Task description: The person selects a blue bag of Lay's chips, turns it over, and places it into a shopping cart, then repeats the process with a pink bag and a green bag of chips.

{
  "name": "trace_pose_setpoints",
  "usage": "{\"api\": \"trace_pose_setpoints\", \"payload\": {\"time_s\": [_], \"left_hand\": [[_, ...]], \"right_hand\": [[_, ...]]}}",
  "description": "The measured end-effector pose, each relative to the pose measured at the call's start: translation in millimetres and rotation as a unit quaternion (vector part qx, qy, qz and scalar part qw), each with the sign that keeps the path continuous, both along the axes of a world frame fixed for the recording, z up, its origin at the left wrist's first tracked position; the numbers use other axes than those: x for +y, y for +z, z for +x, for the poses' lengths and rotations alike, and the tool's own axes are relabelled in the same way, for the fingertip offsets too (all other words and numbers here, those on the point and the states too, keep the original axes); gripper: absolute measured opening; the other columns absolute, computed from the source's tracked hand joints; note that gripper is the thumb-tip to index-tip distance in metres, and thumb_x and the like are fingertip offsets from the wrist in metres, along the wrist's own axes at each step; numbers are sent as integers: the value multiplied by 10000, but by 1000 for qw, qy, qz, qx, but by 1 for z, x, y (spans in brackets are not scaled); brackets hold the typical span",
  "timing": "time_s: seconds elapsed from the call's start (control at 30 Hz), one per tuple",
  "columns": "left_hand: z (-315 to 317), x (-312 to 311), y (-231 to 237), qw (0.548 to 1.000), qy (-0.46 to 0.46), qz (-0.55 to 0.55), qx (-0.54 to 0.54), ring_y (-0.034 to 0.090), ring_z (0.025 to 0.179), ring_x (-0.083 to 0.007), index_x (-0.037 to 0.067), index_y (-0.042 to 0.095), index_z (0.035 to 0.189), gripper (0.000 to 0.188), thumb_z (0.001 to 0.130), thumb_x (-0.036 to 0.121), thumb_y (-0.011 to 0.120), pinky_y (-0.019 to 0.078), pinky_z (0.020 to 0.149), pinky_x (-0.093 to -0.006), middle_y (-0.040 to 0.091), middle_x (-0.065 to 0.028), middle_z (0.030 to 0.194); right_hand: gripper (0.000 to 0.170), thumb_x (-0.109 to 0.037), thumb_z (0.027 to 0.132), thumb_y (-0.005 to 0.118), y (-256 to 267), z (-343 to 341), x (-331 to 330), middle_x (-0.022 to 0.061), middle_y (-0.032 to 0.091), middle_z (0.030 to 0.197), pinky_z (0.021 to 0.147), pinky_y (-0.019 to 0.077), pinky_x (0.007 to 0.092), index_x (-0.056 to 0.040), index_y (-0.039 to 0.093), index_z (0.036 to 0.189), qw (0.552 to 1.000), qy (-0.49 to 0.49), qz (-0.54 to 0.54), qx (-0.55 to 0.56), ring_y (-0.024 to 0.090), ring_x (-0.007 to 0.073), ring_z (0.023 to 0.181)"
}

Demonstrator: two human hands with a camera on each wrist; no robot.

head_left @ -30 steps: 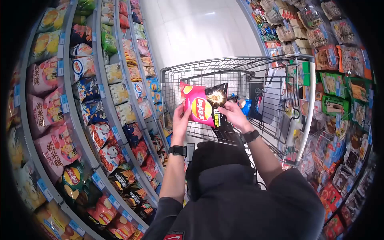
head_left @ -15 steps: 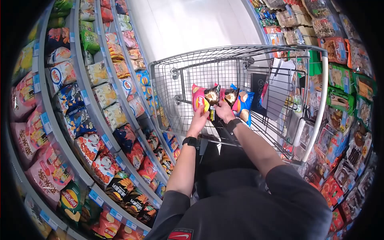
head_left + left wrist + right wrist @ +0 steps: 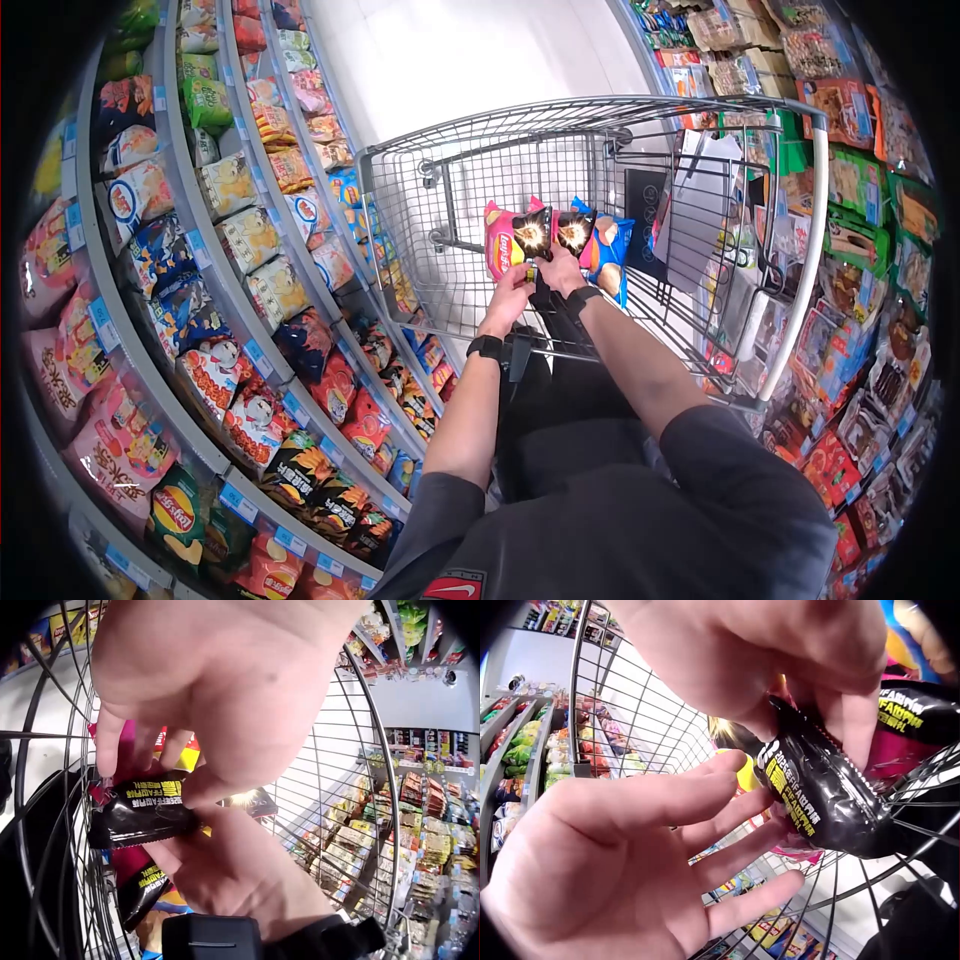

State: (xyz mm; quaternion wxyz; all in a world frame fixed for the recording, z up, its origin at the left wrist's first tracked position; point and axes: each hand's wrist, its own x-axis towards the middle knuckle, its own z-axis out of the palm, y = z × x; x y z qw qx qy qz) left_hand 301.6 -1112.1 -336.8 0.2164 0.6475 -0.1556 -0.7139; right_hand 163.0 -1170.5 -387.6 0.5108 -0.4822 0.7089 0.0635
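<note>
A pink and black potato chip bag stands in the cart's lower basket, its black side printed with yellow lettering. My right hand grips the black edge of this bag, fingers curled over it in the right wrist view. Beside it, my left hand has its fingers stretched out, fingertips at the bag's lower side. Just right of the held bag is a second pink and black chip bag, partly covered by the right hand. A blue chip bag leans next to that one.
The wire shopping cart surrounds both hands, with its white handle to the right. White papers lie toward the handle end. Shelves of snack bags line the left, and packaged foods the right.
Both hands have lowered the pink and black chip bag into the cart, beside the other bags. The left hand's fingers have loosened from its side. The head view has shifted slightly.
</note>
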Motion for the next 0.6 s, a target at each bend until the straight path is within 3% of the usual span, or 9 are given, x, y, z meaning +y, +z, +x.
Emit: {"api": "trace_pose_setpoints", "payload": {"time_s": [0.07, 0.1, 0.13, 0.2, 0.27, 0.4, 0.47, 0.53, 0.6], "left_hand": [[4, 3, 6, 1000, 2, 2, -3, 532, 1194, -230, 85, 491, 1375, 477, 909, 113, 587, 470, 928, -385, 554, -94, 1332], [5, 4, 12, 1000, 11, 10, -9, 550, 1139, -211, 90, 516, 1352, 451, 907, 96, 584, 474, 879, -361, 576, -83, 1296], [7, 5, 19, 1000, 21, 18, -15, 568, 1085, -192, 94, 541, 1329, 427, 905, 79, 581, 478, 830, -338, 597, -72, 1260], [13, 5, 30, 999, 39, 17, -25, 585, 1030, -174, 99, 566, 1307, 405, 903, 63, 578, 483, 781, -314, 619, -61, 1224], [24, 12, 40, 998, 55, 6, 1, 584, 1029, -168, 90, 573, 1296, 397, 900, 63, 579, 487, 764, -317, 624, -57, 1210], [48, 24, 81, 997, 61, -13, -49, 594, 985, -138, 70, 568, 1298, 399, 899, 54, 569, 468, 775, -259, 634, -59, 1184], [56, 36, 97, 993, 100, -29, -64, 605, 941, -125, 66, 570, 1285, 367, 919, 49, 554, 461, 776, -238, 659, -67, 1131], [65, 48, 114, 989, 119, -66, -51, 601, 1070, -164, 67, 558, 1278, 348, 932, 104, 579, 481, 887, -331, 662, -65, 1141], [67, 65, 129, 975, 173, -119, -70, 624, 1029, -155, 67, 574, 1252, 299, 954, 86, 560, 488, 867, -314, 678, -63, 1095]], "right_hand": [[519, -314, 842, 688, 6, 0, 3, 271, 652, 1160, 897, 535, 422, -21, 590, 1258, 1000, -6, 6, -18, 657, 389, 1046], [504, -342, 837, 670, 12, 0, 3, 302, 646, 1133, 978, 497, 445, 34, 629, 1171, 1000, -23, 10, -15, 622, 410, 1107], [504, -342, 837, 670, 20, -1, 3, 302, 646, 1133, 978, 497, 445, 34, 629, 1171, 1000, -19, 6, -19, 622, 410, 1107], [475, -343, 828, 672, 50, -4, -10, 302, 668, 1058, 926, 529, 455, 47, 664, 1099, 977, 209, 45, 23, 652, 413, 1034], [450, -323, 823, 654, 87, -9, -17, 292, 679, 1021, 896, 539, 464, 60, 677, 1058, 958, 279, 57, 23, 666, 409, 1000], [431, -340, 826, 645, 103, -31, -13, 285, 679, 1032, 889, 526, 475, 50, 701, 1002, 925, 375, 58, -9, 660, 408, 1003], [404, -341, 837, 630, 107, -38, -13, 190, 708, 745, 715, 580, 396, 53, 706, 793, 909, 400, 112, -36, 707, 320, 683], [446, -371, 862, 587, 121, -36, -10, 85, 669, 577, 675, 560, 366, -24, 711, 611, 918, 355, 171, -44, 685, 211, 596], [469, -408, 879, 552, 118, -32, -7, 55, 684, 598, 720, 555, 353, -54, 726, 626, 879, 463, 100, -52, 685, 208, 629]]}}
